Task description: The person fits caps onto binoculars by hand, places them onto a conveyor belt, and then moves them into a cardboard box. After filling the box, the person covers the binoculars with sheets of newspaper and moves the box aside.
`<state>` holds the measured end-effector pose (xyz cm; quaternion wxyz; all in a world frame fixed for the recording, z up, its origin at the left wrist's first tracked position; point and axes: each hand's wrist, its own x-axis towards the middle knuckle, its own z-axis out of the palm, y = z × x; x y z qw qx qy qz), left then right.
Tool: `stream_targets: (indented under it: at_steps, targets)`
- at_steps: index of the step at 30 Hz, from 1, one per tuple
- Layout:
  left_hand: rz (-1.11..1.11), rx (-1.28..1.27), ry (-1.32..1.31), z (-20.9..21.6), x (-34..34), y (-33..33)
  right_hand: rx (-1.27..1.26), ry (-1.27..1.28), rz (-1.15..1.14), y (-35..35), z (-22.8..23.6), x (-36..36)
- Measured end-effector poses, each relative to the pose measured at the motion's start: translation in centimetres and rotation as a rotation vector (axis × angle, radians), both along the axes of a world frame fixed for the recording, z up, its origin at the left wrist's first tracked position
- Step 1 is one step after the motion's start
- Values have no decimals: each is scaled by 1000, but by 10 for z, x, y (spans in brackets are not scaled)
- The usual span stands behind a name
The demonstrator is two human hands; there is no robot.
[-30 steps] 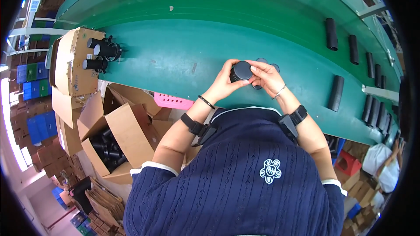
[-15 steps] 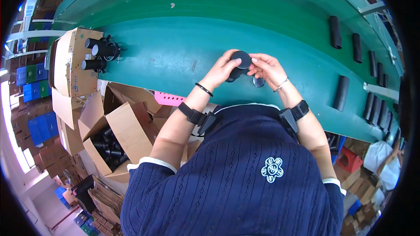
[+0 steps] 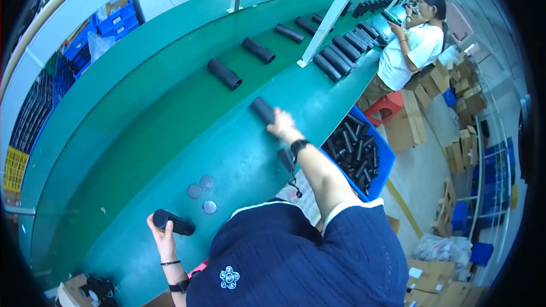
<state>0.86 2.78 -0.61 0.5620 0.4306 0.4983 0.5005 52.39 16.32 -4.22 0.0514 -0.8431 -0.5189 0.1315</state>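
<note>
My left hand (image 3: pixel 164 240) is closed around a black cylinder (image 3: pixel 181 225) with a dark round end, held above the bench at the lower left. Stretched out ahead, my right hand (image 3: pixel 281 122) has its fingers on the near end of a black tube (image 3: pixel 262 109) that lies on the bench. Its fingertips are partly hidden, but they look closed on the tube. Between my hands, three thin round discs lie together: a dark disc (image 3: pixel 194 191), a greyish disc (image 3: pixel 207 182) and a shiny disc (image 3: pixel 209 207).
Several black tubes (image 3: pixel 224 74) lie along the green belt (image 3: pixel 170 99). More tubes (image 3: pixel 341 51) are lined up on the green bench (image 3: pixel 250 153). A blue bin (image 3: pixel 384 177) of black parts stands right of my arm. Beyond it, a co-worker (image 3: pixel 412 51) holds something near a red stool (image 3: pixel 385 108).
My view has swung to the right. My hands have parted: the left keeps the black cylinder, while the right has left it and reached out to a tube on the bench.
</note>
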Motion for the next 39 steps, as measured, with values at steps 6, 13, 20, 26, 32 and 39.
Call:
stream_targets:
  at_steps: [6, 13, 20, 26, 32, 39]
  targets:
    - [-50, -16, -27, 15, 6, 11, -8, 409, 500, -36, -8, -167]
    - [33, -45, -40, -1, -13, -16, -209, 45, 488, -41, 17, -222]
    - [-31, 50, 182, -4, 10, -1, -72, 935, 827, -34, 41, -259]
    - [-54, 21, 26, 2, 10, -12, -523, 1477, 674, -54, 60, -323]
    - [-122, -63, 47, 16, 8, -23, -628, 1558, 547, -66, 66, -332]
    - [-117, -133, -133, 6, 0, -25, -629, 1652, 428, -72, 71, -336]
